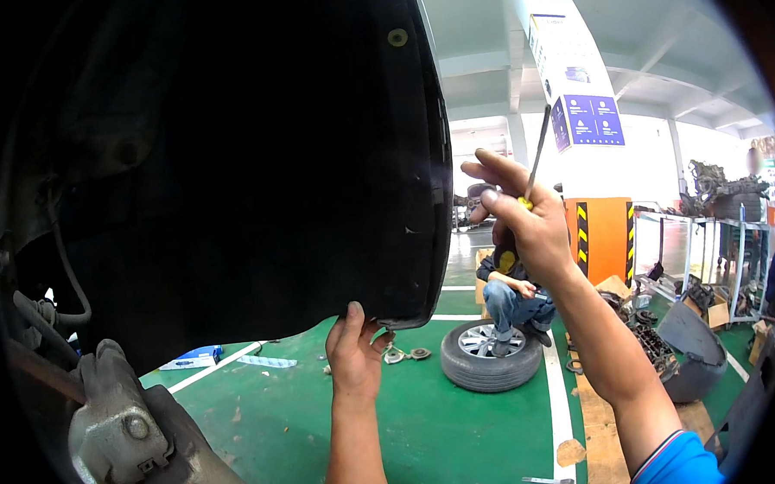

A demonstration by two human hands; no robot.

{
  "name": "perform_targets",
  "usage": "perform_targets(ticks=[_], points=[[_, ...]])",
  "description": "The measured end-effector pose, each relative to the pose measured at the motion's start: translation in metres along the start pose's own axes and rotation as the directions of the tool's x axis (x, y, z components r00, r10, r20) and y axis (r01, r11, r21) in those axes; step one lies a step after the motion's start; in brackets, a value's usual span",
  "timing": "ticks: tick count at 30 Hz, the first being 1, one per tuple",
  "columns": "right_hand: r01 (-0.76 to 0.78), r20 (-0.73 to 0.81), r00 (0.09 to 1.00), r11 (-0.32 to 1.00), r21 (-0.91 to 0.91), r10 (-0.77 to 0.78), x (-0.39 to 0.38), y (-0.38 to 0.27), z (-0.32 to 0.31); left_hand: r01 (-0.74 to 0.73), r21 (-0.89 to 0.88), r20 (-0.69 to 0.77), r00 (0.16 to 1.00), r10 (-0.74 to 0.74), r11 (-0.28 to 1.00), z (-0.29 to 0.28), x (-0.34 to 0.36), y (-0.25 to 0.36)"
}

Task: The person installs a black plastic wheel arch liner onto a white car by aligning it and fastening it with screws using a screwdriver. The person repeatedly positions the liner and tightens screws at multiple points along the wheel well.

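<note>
A large black wheel arch liner (317, 202) fills the upper left, its lower part against the vehicle's dark wheel well. My left hand (355, 356) grips the liner's bottom edge, thumb on the near face and fingers partly hidden behind. To the right of the liner's outer edge, my right hand (530, 231) is raised and closed around a screwdriver (539, 153) with a yellow and black handle, its shaft pointing up. A small dark rounded piece (480, 189) shows at the right fingers; its kind is unclear. A yellowish round spot (397, 38) marks the liner's top.
Metal suspension parts (123, 426) stand close at lower left. On the green floor (465, 437) lies a wheel with tyre (489, 356), beside a seated person (515, 301). An orange-based pillar (608, 241) rises behind. Cardboard (599, 423) and car parts (651, 343) crowd the right.
</note>
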State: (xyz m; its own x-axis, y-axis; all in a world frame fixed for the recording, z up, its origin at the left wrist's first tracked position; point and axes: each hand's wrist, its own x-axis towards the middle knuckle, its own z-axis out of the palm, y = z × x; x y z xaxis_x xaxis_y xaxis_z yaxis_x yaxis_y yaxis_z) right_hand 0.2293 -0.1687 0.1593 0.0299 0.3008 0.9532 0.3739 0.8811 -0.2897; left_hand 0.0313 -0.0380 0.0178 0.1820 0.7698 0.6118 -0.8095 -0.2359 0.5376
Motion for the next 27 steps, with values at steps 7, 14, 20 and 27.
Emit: perform_targets(ticks=[7,14,20,27], points=[[0.044,0.111,0.992,0.995,0.087,-0.054,-0.014,0.008,0.004,-0.019,-0.021,-0.019,1.0,0.018,1.0,0.006,0.0,0.003],[0.001,0.1,0.995,0.999,0.037,-0.005,-0.011,0.005,0.014,-0.034,0.007,0.034,0.999,0.034,0.999,0.001,0.006,-0.004],[-0.026,0.095,0.995,0.999,0.034,0.023,-0.009,0.003,0.011,-0.036,-0.024,0.006,0.999,0.036,0.999,0.004,0.005,-0.004],[0.107,0.085,0.991,0.994,0.02,-0.108,-0.016,0.009,0.026,-0.038,-0.02,-0.04,0.998,0.037,0.999,0.007,0.003,-0.005]])
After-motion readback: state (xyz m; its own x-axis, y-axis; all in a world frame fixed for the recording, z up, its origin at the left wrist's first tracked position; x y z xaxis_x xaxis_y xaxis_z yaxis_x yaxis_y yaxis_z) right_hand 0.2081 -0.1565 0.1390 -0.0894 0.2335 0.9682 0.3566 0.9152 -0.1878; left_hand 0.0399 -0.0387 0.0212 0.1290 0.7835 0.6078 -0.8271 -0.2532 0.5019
